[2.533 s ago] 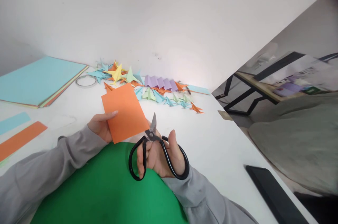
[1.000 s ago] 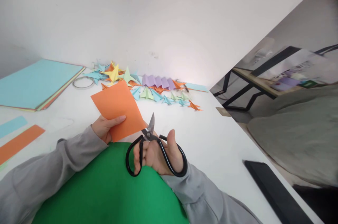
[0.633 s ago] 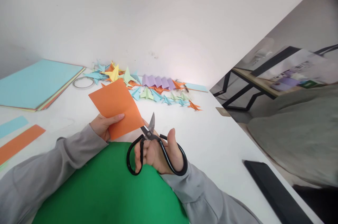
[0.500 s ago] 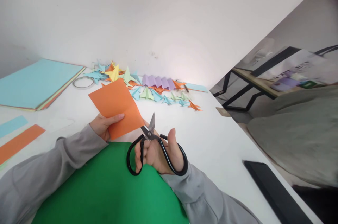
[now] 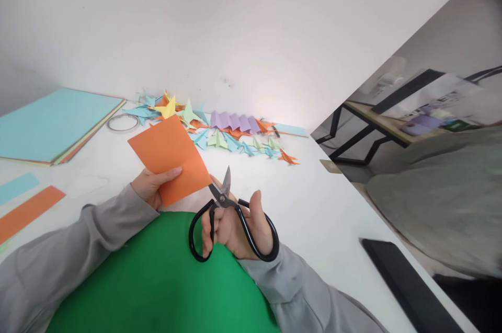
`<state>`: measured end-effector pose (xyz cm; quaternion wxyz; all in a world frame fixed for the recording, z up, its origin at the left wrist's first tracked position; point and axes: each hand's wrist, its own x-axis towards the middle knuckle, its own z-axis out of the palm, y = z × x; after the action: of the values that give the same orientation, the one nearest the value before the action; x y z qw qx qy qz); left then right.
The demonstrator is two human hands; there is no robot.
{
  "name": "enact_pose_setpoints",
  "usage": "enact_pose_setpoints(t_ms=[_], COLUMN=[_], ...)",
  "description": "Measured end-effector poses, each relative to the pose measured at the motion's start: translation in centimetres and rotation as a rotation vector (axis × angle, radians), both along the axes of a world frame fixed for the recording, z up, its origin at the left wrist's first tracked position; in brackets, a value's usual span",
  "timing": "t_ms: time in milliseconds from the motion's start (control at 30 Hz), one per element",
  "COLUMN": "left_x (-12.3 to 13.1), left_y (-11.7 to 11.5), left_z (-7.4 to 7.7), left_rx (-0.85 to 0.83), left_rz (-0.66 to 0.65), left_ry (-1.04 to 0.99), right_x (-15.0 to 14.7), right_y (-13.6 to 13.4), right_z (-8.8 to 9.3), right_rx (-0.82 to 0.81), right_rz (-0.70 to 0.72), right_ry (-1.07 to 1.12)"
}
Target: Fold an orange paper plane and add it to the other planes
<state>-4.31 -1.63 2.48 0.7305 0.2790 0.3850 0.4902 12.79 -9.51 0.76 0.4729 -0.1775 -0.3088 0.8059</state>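
My left hand point(image 5: 151, 186) pinches a sheet of orange paper point(image 5: 170, 152) near its lower left edge, thumb on top and fingers behind. The sheet is held up at a tilt over the table. In my right hand point(image 5: 231, 226) is a pair of scissors point(image 5: 223, 199) with black loop handles, the thumb through one loop and fingers through the other. Their blades stand apart and point up and away from me. The sheet's right corner lies at the tip of the left blade; whether they touch I cannot tell.
Folded paper shapes point(image 5: 217, 138) in several colours lie along the wall, with pleated purple paper point(image 5: 235, 122) among them. At left are a stack of coloured sheets point(image 5: 58, 124), a roll of tape point(image 5: 123, 123), a blue strip point(image 5: 18, 187) and an orange strip point(image 5: 31, 213). A black flat object point(image 5: 408, 280) lies right.
The orange paper and my left hand have shifted slightly to the left, so its corner has drawn back a little from the blades. The scissors are nearly still.
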Motion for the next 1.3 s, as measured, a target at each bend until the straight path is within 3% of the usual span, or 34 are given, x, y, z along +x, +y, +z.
enact_pose_setpoints(t_ms=[200, 567, 1067, 1300], left_x=[0.0, 0.0, 0.2, 0.2], left_y=[-0.1, 0.0, 0.1, -0.2], left_z=[0.2, -0.8, -0.9, 0.1], left_rx=[0.019, 0.057, 0.045, -0.013], left_rz=[-0.034, -0.043, 0.032, 0.020], left_ry=[-0.031, 0.013, 0.037, 0.015], right_x=[0.5, 0.5, 0.3, 0.3], right_y=[0.1, 0.4, 0.3, 0.2], right_z=[-0.1, -0.5, -0.1, 0.2], right_rx=[-0.071, -0.085, -0.049, -0.051], right_rz=[0.052, 0.209, 0.091, 0.059], right_ry=[-0.088, 0.056, -0.024, -0.058])
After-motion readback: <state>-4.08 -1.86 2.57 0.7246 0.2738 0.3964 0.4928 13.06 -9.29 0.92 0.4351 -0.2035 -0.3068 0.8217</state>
